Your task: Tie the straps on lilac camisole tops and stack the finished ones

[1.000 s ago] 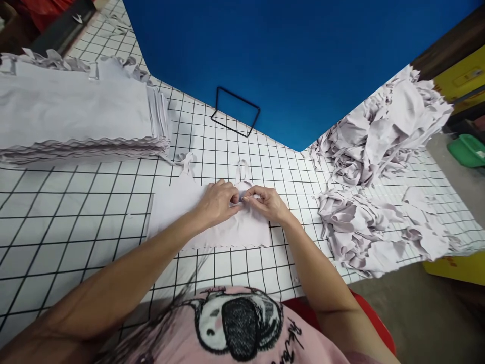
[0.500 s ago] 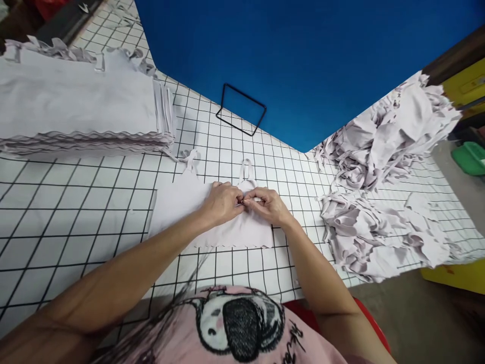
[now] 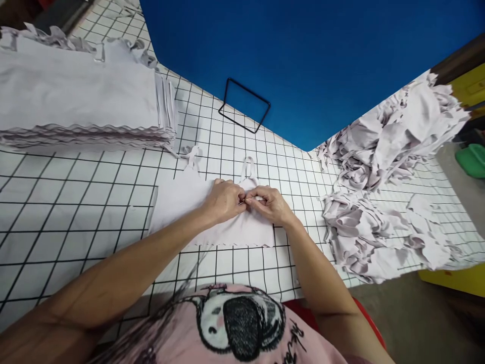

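A pale camisole-shaped garment (image 3: 178, 202) with thin straps lies flat on the checked tabletop (image 3: 113, 202) in front of me. My left hand (image 3: 226, 200) rests on its upper middle, the fingers pinched at the top edge. Close against it on the right, my right hand (image 3: 268, 205) pinches at the same spot with thumb and forefinger. The fingertips of both hands nearly meet. A tiny item shows between them, too small to make out. The fabric is slightly puckered under the right hand. One strap loop (image 3: 248, 169) stands up just behind the hands.
At the left is a tall stack of similar garments (image 3: 83, 91). Heaps of loose pale cloth pieces (image 3: 394, 131) lie at the right. A blue board or sheet (image 3: 288, 50) covers the back, near a black wire-like rectangle (image 3: 244, 105). A green object (image 3: 472, 161) is at far right.
The whole view has shifted slightly. Both hands stay pinched together at the garment's top edge, with barely any movement of the fingers.
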`<state>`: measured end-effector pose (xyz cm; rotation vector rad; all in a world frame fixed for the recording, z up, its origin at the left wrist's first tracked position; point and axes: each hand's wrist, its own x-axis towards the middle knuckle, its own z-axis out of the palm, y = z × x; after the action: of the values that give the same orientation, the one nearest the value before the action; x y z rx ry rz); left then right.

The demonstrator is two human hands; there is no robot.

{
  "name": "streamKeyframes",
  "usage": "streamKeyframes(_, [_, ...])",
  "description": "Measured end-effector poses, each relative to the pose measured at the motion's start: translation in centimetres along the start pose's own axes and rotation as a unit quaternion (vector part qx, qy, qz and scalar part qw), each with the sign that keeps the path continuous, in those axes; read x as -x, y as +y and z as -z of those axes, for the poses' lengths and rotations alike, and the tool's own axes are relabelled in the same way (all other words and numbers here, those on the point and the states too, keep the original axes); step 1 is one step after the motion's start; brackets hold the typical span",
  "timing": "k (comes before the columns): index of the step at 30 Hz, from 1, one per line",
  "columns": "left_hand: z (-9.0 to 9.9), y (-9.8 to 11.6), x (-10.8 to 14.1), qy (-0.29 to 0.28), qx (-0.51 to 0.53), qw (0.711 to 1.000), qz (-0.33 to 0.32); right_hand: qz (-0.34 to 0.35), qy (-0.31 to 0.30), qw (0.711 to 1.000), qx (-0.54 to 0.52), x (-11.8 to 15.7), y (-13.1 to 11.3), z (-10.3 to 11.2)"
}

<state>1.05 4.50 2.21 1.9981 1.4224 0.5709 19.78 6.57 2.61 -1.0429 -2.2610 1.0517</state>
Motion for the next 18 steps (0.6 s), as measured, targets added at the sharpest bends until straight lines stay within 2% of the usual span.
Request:
streamKeyframes(13, [0.0,0.2,0.0,-0.012,-0.013,1.000,0.008,0.038,-0.019,0.996,0.079,0.2,-0.1,0.7])
streamKeyframes(18, [0.1,0.1,0.0,-0.027,-0.016,1.000,0.004,0.048,-0.065,0.981,0.178,-0.1,-0.8,1.4])
